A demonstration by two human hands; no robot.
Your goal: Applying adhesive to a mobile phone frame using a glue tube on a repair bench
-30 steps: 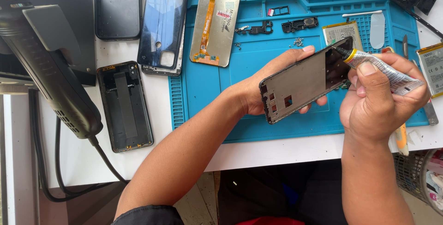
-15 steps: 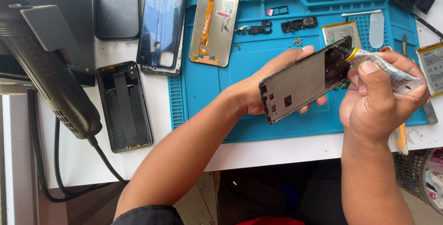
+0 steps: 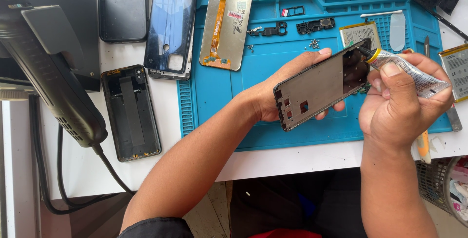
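1. Presently, the left hand [image 3: 275, 96] grips a dark, flat rectangular phone frame [image 3: 321, 86], tilted above the blue ribbed mat [image 3: 219, 101].
2. The right hand [image 3: 397, 101] is closed on a crinkled silver glue tube [image 3: 409, 72]; its black nozzle touches the frame's top edge.
3. Against the earlier frame: positions are essentially unchanged.

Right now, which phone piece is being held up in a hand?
The dark phone frame in the left hand. The other phone pieces lie flat on the table and the blue mat.
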